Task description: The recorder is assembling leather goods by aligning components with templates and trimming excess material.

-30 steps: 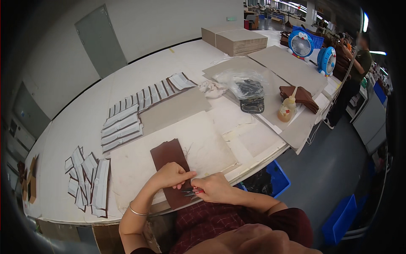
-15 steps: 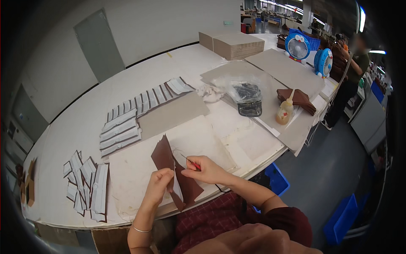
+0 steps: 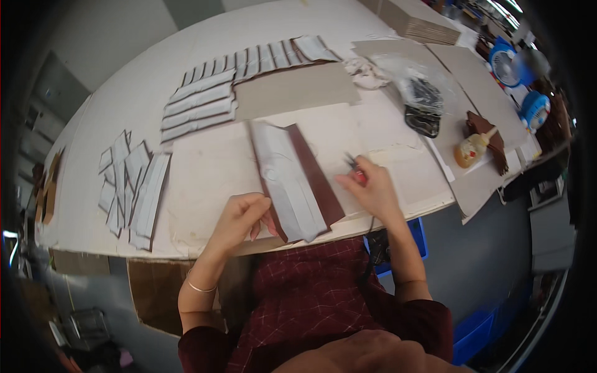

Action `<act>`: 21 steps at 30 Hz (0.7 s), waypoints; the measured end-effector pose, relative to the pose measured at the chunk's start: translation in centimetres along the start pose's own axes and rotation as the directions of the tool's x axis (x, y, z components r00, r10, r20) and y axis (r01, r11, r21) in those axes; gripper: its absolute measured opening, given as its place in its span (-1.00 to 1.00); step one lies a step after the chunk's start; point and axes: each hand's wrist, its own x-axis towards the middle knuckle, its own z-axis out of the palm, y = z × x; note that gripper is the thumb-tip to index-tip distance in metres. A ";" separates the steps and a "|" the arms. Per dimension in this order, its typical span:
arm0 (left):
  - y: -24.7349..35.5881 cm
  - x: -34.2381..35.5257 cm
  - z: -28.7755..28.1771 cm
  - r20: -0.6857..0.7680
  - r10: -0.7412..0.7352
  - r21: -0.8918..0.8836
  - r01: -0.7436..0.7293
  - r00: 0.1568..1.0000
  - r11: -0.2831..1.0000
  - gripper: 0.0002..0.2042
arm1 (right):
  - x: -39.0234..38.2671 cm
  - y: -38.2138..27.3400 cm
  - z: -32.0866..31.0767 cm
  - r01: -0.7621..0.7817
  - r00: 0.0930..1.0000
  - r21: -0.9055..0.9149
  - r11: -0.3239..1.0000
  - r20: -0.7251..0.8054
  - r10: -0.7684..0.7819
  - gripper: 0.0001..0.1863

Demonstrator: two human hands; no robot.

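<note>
Panel [image 3: 280, 174], seemingly mid-work, is at the surface's [image 3: 205, 193] near side; left hand [image 3: 241, 217] touches its edge, grip unclear; right hand [image 3: 376, 189] clasps snips [image 3: 360, 175]. Far strip rows [image 3: 200, 104] look done; the left pile [image 3: 149, 199], uncertain.

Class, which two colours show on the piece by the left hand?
The piece is pale grey and brown, clearest in the head view.

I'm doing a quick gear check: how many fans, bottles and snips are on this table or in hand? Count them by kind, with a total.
Blue fans: 2
Bottle: 1
Snips, in the right hand: 1
Total: 4
</note>
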 end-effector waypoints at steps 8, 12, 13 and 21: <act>-0.2 -0.4 -2.1 -0.237 0.269 0.790 0.024 0.933 0.613 -0.87 | -0.8 -1.7 1.6 0.326 0.942 -0.061 0.943 0.099 -0.319 -0.66; -0.5 2.6 -2.3 -0.088 0.474 0.801 -0.221 0.876 0.557 -0.87 | -0.4 -3.8 3.9 0.664 0.722 -0.115 0.739 0.353 -0.594 -0.71; -0.7 3.2 -2.3 -0.045 0.396 0.777 -0.217 0.917 0.590 -0.88 | -0.2 -4.4 4.4 0.710 0.673 -0.159 0.686 0.437 -0.597 -0.72; -1.3 4.1 -6.0 -0.273 0.115 0.015 -0.115 0.955 0.993 -0.87 | -0.2 -4.0 4.7 0.721 0.650 -0.158 0.675 0.493 -0.579 -0.75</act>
